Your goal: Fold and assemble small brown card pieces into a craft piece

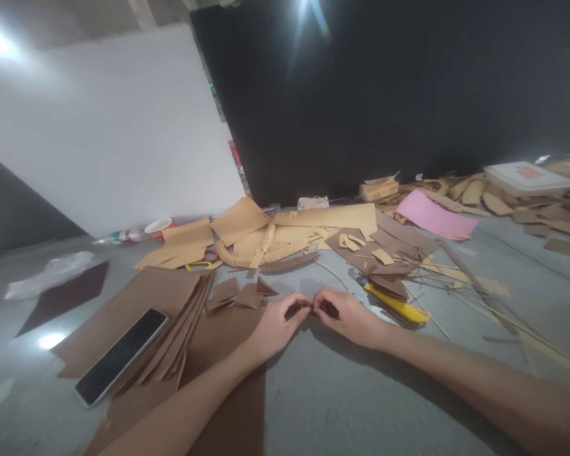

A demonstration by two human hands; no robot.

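My left hand and my right hand meet fingertip to fingertip just above the grey surface. Both are closed in a pinch. A tiny dark bit shows where the fingertips come together, too small and blurred to name. Left of my left hand lie small cut brown pieces on a large brown sheet. To the right of my right hand rests a yellow utility knife, beside a small stack of brown pieces.
At left, a phone lies on stacked brown sheets. Behind my hands are tan sheets, a curved tan strip and red-and-yellow scissors. A paper cup, pink sheet, white box and thin strips lie around.
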